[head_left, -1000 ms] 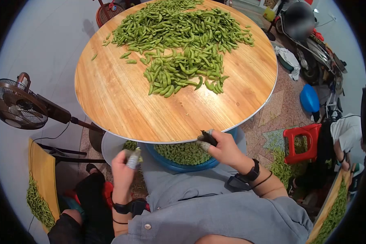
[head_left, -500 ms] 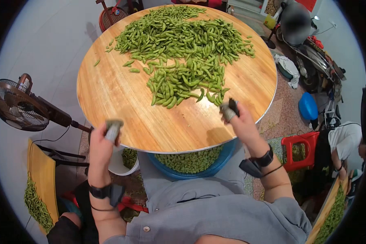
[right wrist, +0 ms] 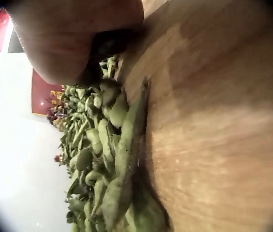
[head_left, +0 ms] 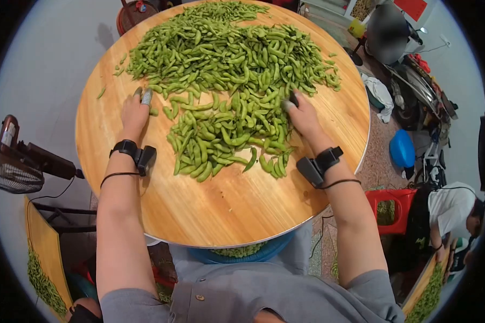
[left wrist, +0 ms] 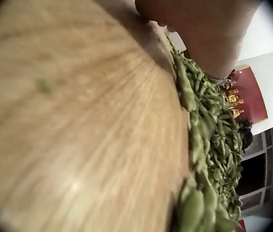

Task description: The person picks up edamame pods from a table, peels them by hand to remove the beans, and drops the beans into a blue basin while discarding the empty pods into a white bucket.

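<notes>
A heap of green edamame pods [head_left: 226, 126] spreads over the round wooden table [head_left: 242, 215]. My left hand [head_left: 135, 112] rests low at the table's surface by the heap's left side, its thumb wrapped in grey tape. On the opposite side, my right hand [head_left: 306, 117] touches the pods at the heap's right edge; it has grey and dark wraps on its digits. Both forearms reach forward, with the nearer pods between them. In the left wrist view, pods [left wrist: 206, 125] line the table beside the hand. The right wrist view shows pods [right wrist: 122, 169] close below the right hand.
Under the table's near edge sits a blue basin [head_left: 264, 253] of shelled beans. A fan [head_left: 16, 167] stands at the left. To the right are a red stool [head_left: 396, 210], a blue basin [head_left: 402, 148] and another person [head_left: 452, 210] at a pod-covered board.
Both hands have moved from over the lap, up and forward across the table, to either side of the pods. The nearer pods appear lower in the head view.
</notes>
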{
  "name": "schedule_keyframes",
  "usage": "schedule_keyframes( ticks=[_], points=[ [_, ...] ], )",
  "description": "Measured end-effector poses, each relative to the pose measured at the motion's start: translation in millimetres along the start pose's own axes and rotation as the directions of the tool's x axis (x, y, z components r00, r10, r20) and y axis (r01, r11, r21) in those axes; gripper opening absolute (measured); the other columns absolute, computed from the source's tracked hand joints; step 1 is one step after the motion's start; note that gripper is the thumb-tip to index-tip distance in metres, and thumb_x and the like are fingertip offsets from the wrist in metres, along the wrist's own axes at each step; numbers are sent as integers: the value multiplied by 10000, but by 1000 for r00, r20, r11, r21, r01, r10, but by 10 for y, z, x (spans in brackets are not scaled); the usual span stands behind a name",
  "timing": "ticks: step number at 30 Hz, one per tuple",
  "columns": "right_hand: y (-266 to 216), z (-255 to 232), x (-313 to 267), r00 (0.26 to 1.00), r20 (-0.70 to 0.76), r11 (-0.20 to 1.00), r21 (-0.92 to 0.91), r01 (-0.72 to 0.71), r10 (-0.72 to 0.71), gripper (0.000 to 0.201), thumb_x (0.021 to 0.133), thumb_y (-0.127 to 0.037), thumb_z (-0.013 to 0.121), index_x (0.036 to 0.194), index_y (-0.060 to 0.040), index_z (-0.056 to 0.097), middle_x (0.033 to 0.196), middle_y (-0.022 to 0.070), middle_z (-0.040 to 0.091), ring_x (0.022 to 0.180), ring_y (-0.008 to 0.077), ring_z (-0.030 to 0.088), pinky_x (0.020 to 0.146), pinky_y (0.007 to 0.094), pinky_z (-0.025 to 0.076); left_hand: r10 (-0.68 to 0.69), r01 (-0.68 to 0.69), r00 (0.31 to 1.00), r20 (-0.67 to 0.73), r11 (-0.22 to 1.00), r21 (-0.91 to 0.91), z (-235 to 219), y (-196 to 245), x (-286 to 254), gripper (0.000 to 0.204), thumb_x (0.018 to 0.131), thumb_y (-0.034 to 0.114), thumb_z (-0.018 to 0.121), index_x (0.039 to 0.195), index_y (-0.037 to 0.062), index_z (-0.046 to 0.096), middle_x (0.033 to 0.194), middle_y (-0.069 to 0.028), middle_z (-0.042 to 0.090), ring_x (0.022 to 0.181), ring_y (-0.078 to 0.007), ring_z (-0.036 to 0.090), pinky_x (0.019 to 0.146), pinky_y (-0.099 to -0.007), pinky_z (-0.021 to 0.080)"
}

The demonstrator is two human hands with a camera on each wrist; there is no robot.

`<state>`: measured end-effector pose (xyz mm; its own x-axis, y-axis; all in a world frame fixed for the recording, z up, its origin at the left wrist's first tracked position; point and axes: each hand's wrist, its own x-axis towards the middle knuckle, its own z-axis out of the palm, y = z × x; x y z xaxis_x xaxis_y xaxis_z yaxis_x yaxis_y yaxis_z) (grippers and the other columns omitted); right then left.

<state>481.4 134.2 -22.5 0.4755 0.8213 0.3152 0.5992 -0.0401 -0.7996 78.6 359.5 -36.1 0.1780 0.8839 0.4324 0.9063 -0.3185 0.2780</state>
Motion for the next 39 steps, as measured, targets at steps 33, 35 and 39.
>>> schedule_keyframes(
  ticks=[33, 35, 39],
  points=[
    [-1298, -402, -1584, 873, 255, 845, -246, 475, -416, 183, 795, -109, 555, 953, -22, 525, 901, 175, 546, 849, 373, 551, 717, 437, 458, 123, 104, 967, 221, 604, -790, -1529, 1217, -2184, 349, 884, 178, 591, 1165, -25, 547, 1083, -156, 608, 998, -233, 593, 819, -330, 475],
    [-1290, -420, -1726, 882, 318, 842, -310, 442, -347, 204, 791, -96, 547, 978, -16, 526, 911, 179, 547, 853, 382, 548, 725, 426, 458, 99, 102, 973, 207, 621, -777, -1592, 1208, -2469, 332, 881, 164, 590, 1153, -23, 556, 1077, -156, 607, 993, -233, 591, 820, -328, 474],
    [-1277, -402, -1893, 857, 400, 834, -307, 459, -325, 224, 738, -72, 595, 957, -30, 574, 924, 167, 553, 834, 364, 563, 691, 410, 477, 101, 9, 990, 98, 647, -762, -1728, 1314, -2880, 275, 866, 109, 585, 1108, -21, 582, 1044, -159, 605, 968, -247, 590, 813, -324, 473]
  ],
)
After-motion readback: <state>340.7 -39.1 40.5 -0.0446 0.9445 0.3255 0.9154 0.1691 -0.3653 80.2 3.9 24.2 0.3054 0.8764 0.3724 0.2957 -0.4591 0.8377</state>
